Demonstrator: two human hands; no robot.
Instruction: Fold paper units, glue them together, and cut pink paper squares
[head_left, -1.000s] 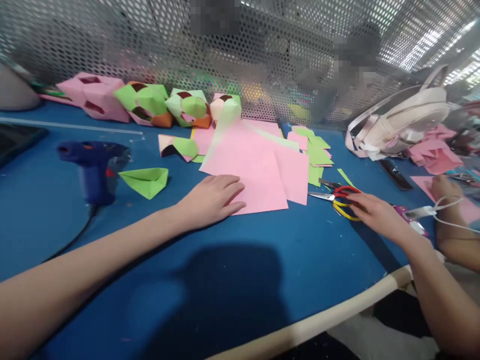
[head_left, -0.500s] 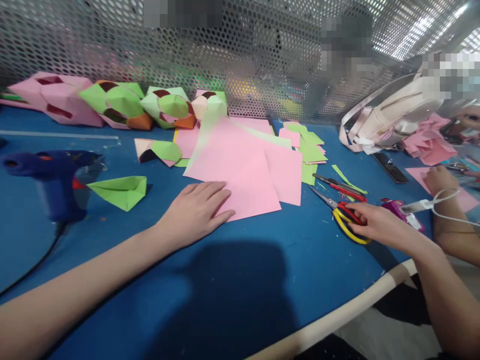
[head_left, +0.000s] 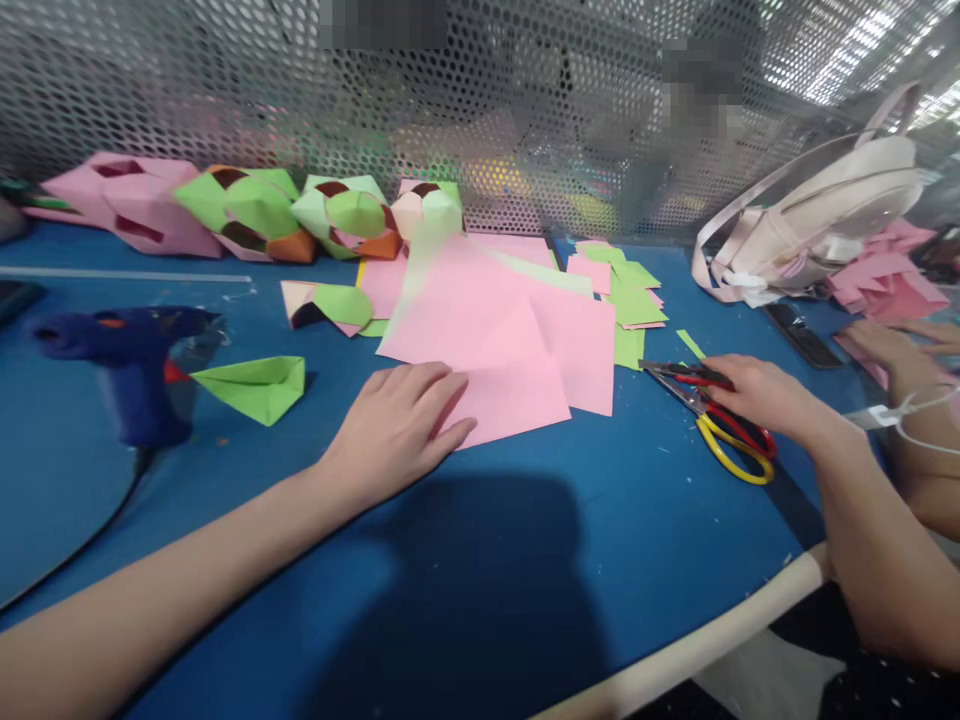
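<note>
My left hand (head_left: 397, 415) lies flat with fingers spread on the near left part of a pink paper sheet (head_left: 517, 390). This sheet overlaps other pink sheets and a pale green one. At the right, my right hand (head_left: 765, 395) has its fingers closed on the handle of red-handled scissors (head_left: 694, 374), whose dark blades point left. Just below it on the table lie larger scissors with red and yellow handles (head_left: 731, 455). Small green and pink paper pieces (head_left: 630, 300) are piled beyond the blades.
Folded paper shapes (head_left: 255, 210) stand in a row along the perforated metal screen (head_left: 525, 120). A blue glue gun (head_left: 142, 370) and a folded green piece (head_left: 259, 388) are at left. A white bag (head_left: 832, 210), black phone-like object (head_left: 802, 335) and another person's arm (head_left: 915, 420) are at right.
My right hand has left the red-and-yellow scissors, which have shifted slightly right, and has moved up onto the red-handled scissors. My left hand stays on the pink sheet.
</note>
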